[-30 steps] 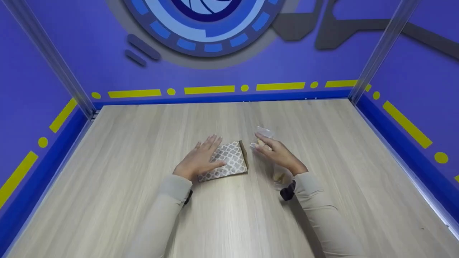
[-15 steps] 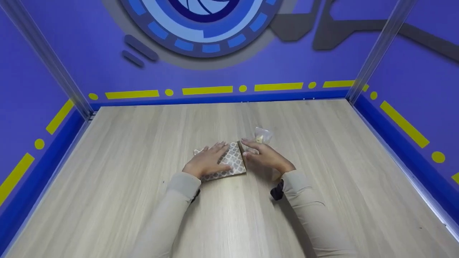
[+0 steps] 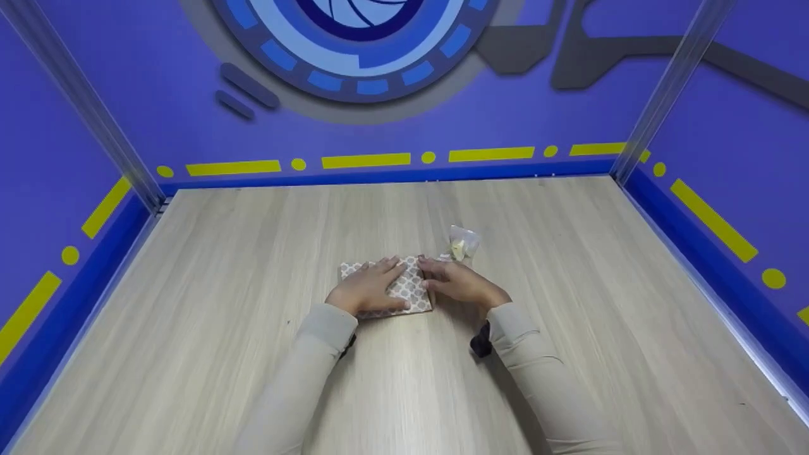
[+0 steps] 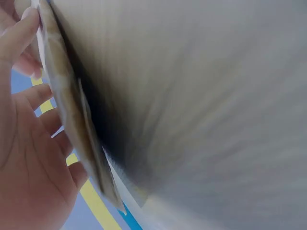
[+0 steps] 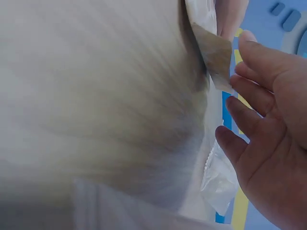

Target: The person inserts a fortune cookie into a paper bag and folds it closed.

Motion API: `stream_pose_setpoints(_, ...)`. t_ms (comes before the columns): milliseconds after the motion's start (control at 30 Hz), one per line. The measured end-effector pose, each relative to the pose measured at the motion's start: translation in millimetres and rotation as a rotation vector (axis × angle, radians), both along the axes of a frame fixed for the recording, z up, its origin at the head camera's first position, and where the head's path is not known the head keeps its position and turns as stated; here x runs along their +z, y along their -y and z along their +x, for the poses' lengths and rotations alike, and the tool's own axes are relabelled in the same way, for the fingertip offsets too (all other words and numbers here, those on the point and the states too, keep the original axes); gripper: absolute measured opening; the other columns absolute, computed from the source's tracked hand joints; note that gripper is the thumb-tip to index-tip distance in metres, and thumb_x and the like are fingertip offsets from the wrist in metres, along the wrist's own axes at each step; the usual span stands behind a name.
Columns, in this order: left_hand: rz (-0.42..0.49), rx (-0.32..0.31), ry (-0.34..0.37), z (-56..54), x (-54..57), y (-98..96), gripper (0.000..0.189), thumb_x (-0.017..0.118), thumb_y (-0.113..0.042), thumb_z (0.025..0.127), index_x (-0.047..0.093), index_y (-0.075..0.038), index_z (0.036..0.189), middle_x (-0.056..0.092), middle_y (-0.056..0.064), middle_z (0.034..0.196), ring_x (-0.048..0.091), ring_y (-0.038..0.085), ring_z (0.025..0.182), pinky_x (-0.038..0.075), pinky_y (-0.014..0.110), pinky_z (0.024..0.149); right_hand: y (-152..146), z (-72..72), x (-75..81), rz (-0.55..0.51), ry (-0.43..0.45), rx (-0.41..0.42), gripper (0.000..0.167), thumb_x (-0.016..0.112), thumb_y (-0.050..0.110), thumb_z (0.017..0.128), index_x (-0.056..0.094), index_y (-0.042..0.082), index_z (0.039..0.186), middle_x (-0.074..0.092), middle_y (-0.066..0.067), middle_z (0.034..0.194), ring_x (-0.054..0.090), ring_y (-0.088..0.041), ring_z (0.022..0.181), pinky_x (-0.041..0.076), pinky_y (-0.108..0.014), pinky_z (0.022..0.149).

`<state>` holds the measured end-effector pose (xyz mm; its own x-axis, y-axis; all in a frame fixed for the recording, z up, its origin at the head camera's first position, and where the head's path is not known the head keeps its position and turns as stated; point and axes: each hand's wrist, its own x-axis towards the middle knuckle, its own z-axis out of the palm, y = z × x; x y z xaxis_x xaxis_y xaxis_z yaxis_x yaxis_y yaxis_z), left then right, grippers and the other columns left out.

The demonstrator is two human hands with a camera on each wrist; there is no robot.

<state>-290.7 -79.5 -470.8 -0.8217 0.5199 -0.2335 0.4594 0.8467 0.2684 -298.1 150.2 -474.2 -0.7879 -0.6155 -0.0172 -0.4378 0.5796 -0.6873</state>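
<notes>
A flat packet point(image 3: 409, 287) with a white-and-grey lattice print lies on the table. Its brown end flap point(image 5: 213, 50) shows in the right wrist view, and its layered brown edge point(image 4: 76, 110) in the left wrist view. My left hand point(image 3: 370, 287) rests spread over the packet's top, thumb along the near side. At the right end, the fingertips of my right hand point(image 3: 461, 281) touch the flap, fingers fairly straight. Just beyond that hand lies a clear plastic sachet point(image 3: 464, 240) with something pale yellow inside, seen also in the right wrist view.
The wood-grain table point(image 3: 253, 253) stretches out on every side of the hands. Blue-purple panels point(image 3: 354, 136) with yellow marks wall it in at the back and sides. A blurred translucent wrapper point(image 5: 124, 206) crosses the bottom of the right wrist view.
My right hand has moved left from above the sachet to the packet's end, where the flap is now pushed in. My left hand has shifted slightly right on the packet.
</notes>
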Motion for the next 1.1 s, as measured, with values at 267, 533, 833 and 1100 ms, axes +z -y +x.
stream_pose_setpoints(267, 0.03, -0.005, 0.062, -3.2, -2.7, 5.6, 0.086, 0.058, -0.059, 0.086, 0.023, -0.02, 0.153, 0.016, 0.002, 0.161, 0.013, 0.022, 0.149, 0.014, 0.045, 0.119, -1, 0.3, -5.8, 0.132, -0.073, 0.013, 0.047, 0.059, 0.017, 0.095, 0.049, -0.002, 0.137, 0.041, -0.018, 0.148, 0.036, -0.035, 0.139, 0.033, -0.045, 0.111)
stream_pose_setpoints(533, 0.078, -0.001, 0.135, -4.6, -3.6, 10.6, 0.088, 0.064, -0.054, 0.084, 0.022, -0.023, 0.154, 0.013, 0.001, 0.162, 0.008, 0.024, 0.15, 0.014, 0.047, 0.119, 0, 1.8, -5.6, 0.217, -0.14, 0.038, 0.049, 0.061, 0.015, 0.093, 0.048, -0.003, 0.137, 0.041, -0.019, 0.148, 0.037, -0.035, 0.138, 0.033, -0.044, 0.111)
stream_pose_setpoints(833, 0.089, -0.015, 0.172, -6.6, -3.4, 11.6, 0.09, 0.068, -0.05, 0.083, 0.022, -0.02, 0.154, 0.011, 0.002, 0.162, 0.006, 0.025, 0.15, 0.01, 0.046, 0.12, -1, 0.7, -1.9, 0.296, -0.115, 0.108, 0.057, 0.058, 0.017, 0.096, 0.037, -0.005, 0.144, 0.03, -0.02, 0.153, 0.027, -0.036, 0.143, 0.027, -0.046, 0.114)
stream_pose_setpoints(1100, 0.081, -0.015, 0.197, -9.1, -2.4, 13.5, 0.095, 0.073, -0.048, 0.08, 0.02, -0.02, 0.154, 0.009, 0.0, 0.162, 0.007, 0.022, 0.15, 0.008, 0.045, 0.12, 0, 1.3, -2.0, 0.299, -0.047, 0.12, 0.061, 0.06, 0.018, 0.094, 0.034, -0.003, 0.145, 0.023, -0.018, 0.157, 0.022, -0.032, 0.145, 0.026, -0.043, 0.115)
